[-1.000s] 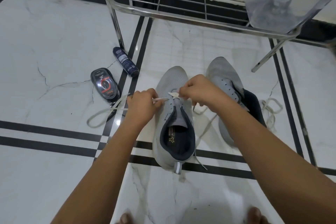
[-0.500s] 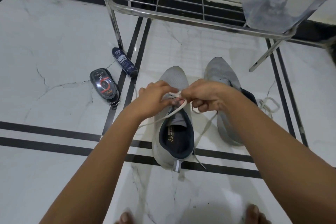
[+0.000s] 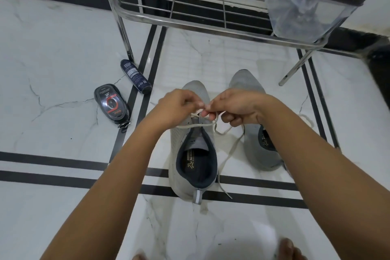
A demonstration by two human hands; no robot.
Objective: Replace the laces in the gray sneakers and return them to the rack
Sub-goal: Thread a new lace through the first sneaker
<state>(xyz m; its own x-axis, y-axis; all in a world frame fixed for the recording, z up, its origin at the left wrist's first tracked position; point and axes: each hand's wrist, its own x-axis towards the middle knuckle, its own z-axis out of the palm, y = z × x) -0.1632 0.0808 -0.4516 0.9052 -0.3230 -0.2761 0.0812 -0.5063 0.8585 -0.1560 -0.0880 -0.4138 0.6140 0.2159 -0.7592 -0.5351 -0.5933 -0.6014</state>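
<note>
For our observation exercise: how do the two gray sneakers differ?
The left hand and right hand pinch a white lace over the left sneaker; the right sneaker sits partly behind a forearm. The left sneaker's heel crosses the floor stripes; the right sneaker stops short. Both point toward the rack.

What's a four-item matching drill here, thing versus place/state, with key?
1. left grey knit sneaker
2. right grey knit sneaker
3. dark blue spray can
4. black oval polish case

A. by a leg of the chrome wire rack
B. farthest left on the floor
C. white lace stretched across its top
D. standing right of its twin

Pairs: 1-C, 2-D, 3-A, 4-B
</note>
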